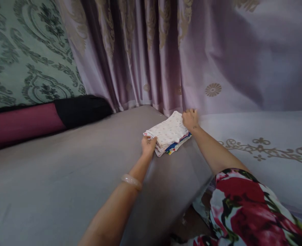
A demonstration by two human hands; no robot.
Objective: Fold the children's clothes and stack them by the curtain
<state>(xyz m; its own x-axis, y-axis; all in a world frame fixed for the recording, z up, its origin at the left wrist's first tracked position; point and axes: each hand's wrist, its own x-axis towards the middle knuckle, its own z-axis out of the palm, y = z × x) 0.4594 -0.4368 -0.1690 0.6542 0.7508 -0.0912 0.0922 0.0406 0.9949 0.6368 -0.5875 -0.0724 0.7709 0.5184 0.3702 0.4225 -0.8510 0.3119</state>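
Note:
A stack of folded cloths [169,130] lies on the grey mattress sheet near its far corner, by the curtain. The top cloth is white with small pale dots; blue, pink and multicoloured edges show beneath. My left hand [149,145] grips the near left corner of the stack, thumb on top and fingers partly hidden under the cloth. At the far right edge, my right hand [190,119] is closed on the stack's corner, its fingertips mostly hidden behind the hand.
The grey mattress [71,177] spreads out to the left. Behind it hangs a purple curtain [151,58] with gold patterns, reaching round to the right. A maroon and black bolster [58,116] lies along the green patterned wall [33,51]. The mattress edge drops away at lower right.

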